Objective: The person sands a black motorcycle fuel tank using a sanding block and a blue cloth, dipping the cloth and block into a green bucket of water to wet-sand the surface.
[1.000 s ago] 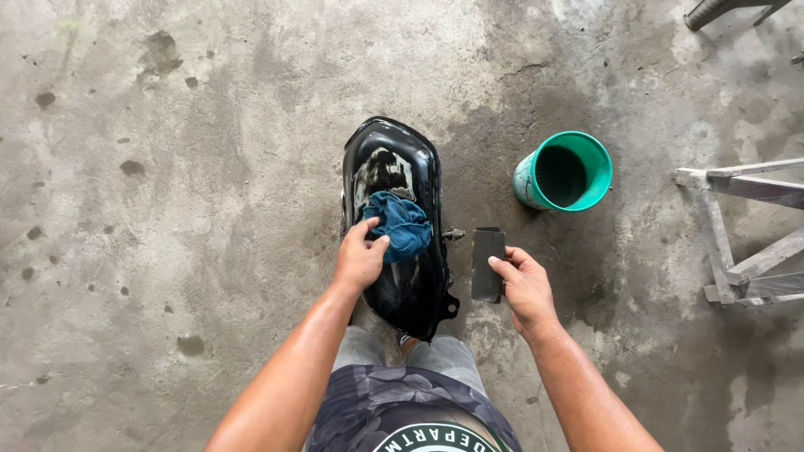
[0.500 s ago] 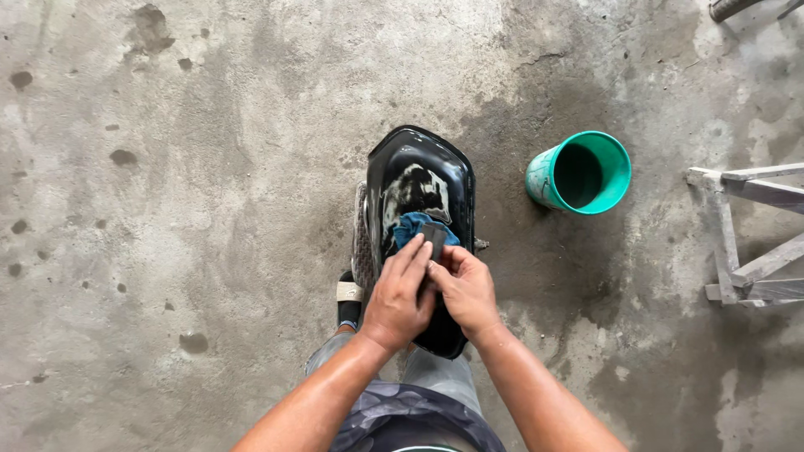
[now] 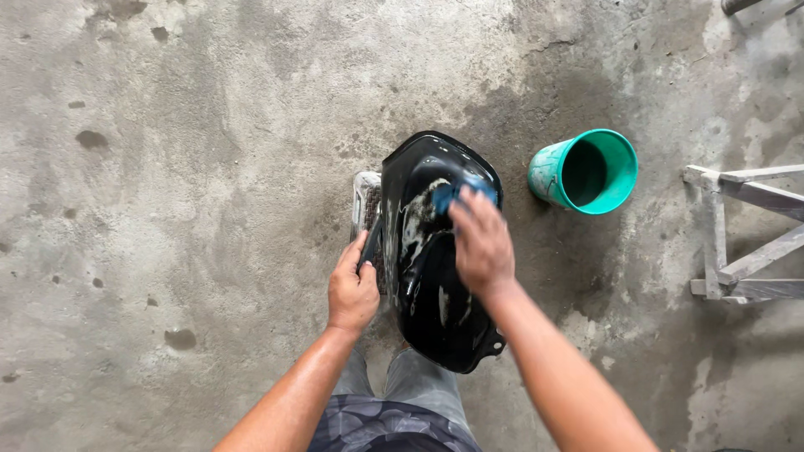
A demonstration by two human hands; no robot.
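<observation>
A glossy black plastic vehicle body panel (image 3: pixel 435 285) stands on the concrete floor in front of my knees, streaked with white soap suds. My right hand (image 3: pixel 480 243) presses a blue cloth (image 3: pixel 456 191) against the panel's upper part. My left hand (image 3: pixel 353 289) grips the panel's left edge. Beneath the panel's left side a pale mesh-topped stool or crate (image 3: pixel 367 201) shows partly.
A teal bucket (image 3: pixel 586 172) stands on the wet floor to the right of the panel. Farther right is a grey wooden frame (image 3: pixel 745 234). The concrete around is stained, damp near the panel and bucket.
The dark flat thing once by my right hand is gone from view. Both hands met on the cloth; now the right hand has taken it up the panel and the left has shifted to the panel's edge.
</observation>
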